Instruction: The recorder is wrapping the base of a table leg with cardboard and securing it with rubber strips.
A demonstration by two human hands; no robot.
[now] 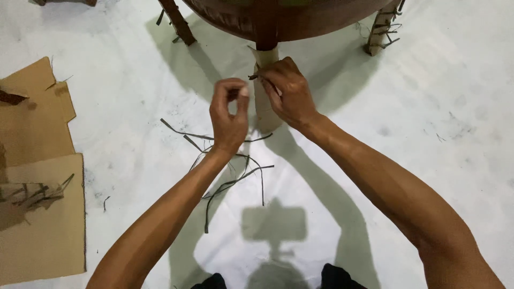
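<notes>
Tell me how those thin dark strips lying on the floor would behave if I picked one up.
The dark strips would probably flop: they lie in loose curves and bends on the white floor, not straight. They look very thin and narrow, so likely light and easily blown or dragged aside. One may snag others, since several cross under the left hand.

Glossy dark wood table [278,21]; matt brown cardboard [43,214]; smooth pale floor [428,107].

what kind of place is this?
Likely a furniture workshop floor: a dark wooden chair with a wrapped leg, cut strips on the pale floor, flattened cardboard alongside.
</notes>
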